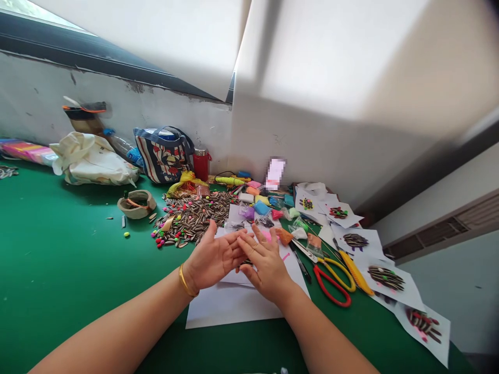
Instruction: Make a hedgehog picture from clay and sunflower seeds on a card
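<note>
My left hand [214, 259], with a gold bangle [187, 281] at its wrist, is turned palm up with the fingers stretched out. Laid palm down across its fingertips is my right hand [267, 262], its fingers straight and spread. Whether anything small lies between the overlapping fingers is hidden. Under both hands are white paper sheets [234, 306] with a pink mark at the right; a dark patch shows just below the fingers. Sunflower seeds [202, 213] mixed with small coloured balls form a pile beyond my left hand. Several lumps of coloured clay [262, 208], some in clear bags, lie past the fingertips.
Right of my hands lie scissors [331, 280] with red and yellow handles, a yellow cutter [355, 272] and a black pen [302, 265]. Seed-covered paper sheets [390, 280] line the table's right edge. A bowl [136, 205], striped bag [166, 156] and red bottle [201, 165] stand farther back.
</note>
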Motion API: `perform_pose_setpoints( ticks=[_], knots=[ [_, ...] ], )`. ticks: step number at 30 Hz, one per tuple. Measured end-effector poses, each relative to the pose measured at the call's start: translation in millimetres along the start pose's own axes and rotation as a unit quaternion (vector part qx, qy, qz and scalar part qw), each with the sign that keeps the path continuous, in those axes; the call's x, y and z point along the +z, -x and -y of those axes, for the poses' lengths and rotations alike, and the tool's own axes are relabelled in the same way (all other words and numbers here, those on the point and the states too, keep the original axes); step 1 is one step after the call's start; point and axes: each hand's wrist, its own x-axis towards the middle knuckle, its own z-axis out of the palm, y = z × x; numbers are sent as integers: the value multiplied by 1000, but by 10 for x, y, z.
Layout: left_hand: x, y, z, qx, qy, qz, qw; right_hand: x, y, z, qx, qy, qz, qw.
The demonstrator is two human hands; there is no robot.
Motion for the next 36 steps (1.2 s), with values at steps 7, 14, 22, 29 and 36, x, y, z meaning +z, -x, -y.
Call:
perform_pose_setpoints(
  ticks=[7,14,22,29,36],
  knots=[
    [9,2,-9,1,-13,-1,1000,23,10,-39,53,2,-23,998],
    [-18,2,-5,-25,-26,1,999,32,27,-62,56,-7,-21,998],
    [-14,2,5,-30,-31,-5,999,42,22,-60,44,-16,-20,999],
    [-52,-2,-11,-24,-49,-4,998,64,33,-112,54,-49,-73,995],
    [-44,-10,50,-45,-121,-4,992,41,6,-86,108,-144,-134,975]
  ],
)
